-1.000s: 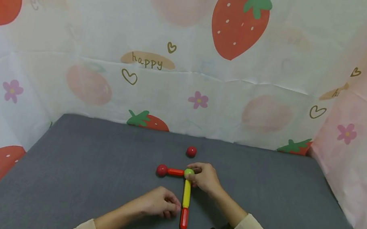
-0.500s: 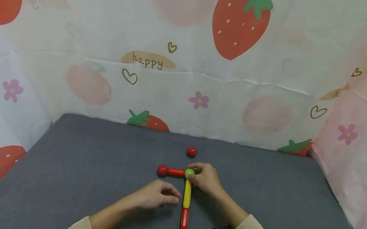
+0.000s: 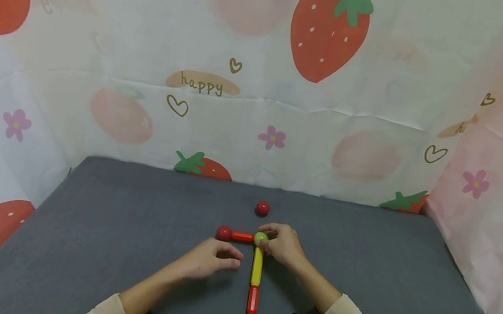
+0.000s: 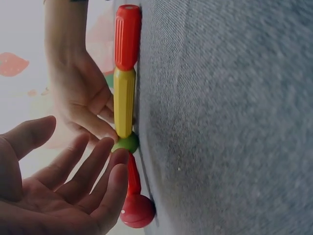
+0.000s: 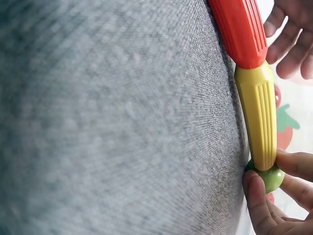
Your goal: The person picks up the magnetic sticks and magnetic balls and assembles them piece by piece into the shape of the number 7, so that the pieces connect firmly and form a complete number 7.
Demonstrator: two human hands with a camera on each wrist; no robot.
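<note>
A grey cloth table (image 3: 114,245) carries an L of magnetic pieces. The right hand (image 3: 284,244) pinches the green ball (image 3: 260,237) at its corner. The left hand (image 3: 208,259) hovers with relaxed fingers, holding nothing, beside the yellow rod (image 3: 257,266). A lone red ball (image 3: 262,208) sits well beyond.
</note>
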